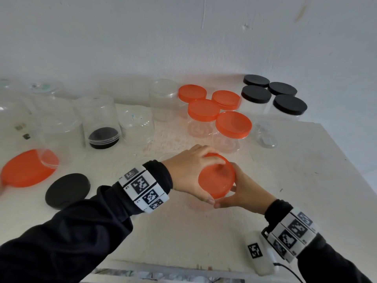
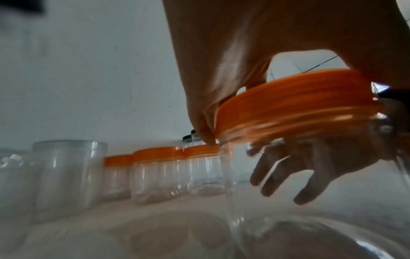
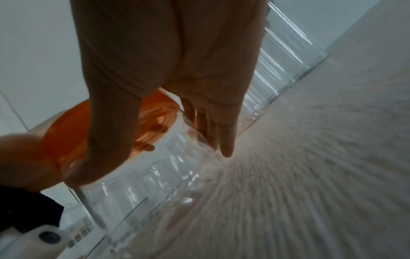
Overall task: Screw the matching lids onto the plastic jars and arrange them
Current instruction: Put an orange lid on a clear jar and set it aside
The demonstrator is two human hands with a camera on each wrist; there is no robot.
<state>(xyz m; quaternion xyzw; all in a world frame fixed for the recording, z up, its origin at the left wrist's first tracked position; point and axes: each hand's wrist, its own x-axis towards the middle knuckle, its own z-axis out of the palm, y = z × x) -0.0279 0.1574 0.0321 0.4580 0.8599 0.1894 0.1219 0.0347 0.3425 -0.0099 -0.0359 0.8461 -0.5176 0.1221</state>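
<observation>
1. Right now the left hand (image 1: 188, 172) is curled over the orange lid (image 1: 216, 178), thumb and fingers pinching its ribbed rim from above
2. Below it, the right hand (image 1: 242, 190) wraps the clear plastic jar (image 2: 288, 184) just under the neck; the left wrist view shows its fingers (image 2: 275, 177) through the wall. Whether the base is touching the white table (image 1: 285, 180) cannot be told
3. Jar and lid sit near the front middle of the table, the lid on the jar's mouth and tilted slightly; I cannot tell how far the thread has caught
4. Judging by looks, the jar is empty, thin-walled and light. It would likely flex if squeezed hard at mid-body, so the stiffer shoulder near the neck seems the best place to hold
5. Smooth clear plastic may slip in the palm, while the lid's ridged edge gives better purchase for turning
6. Behind, four orange-lidded jars (image 1: 233, 124) stand grouped, with four black-lidded jars (image 1: 289, 105) to their right
7. Further left stand open jars (image 1: 134, 123); a loose black lid (image 1: 67, 190) and another orange lid (image 1: 28, 168) lie on the table
</observation>
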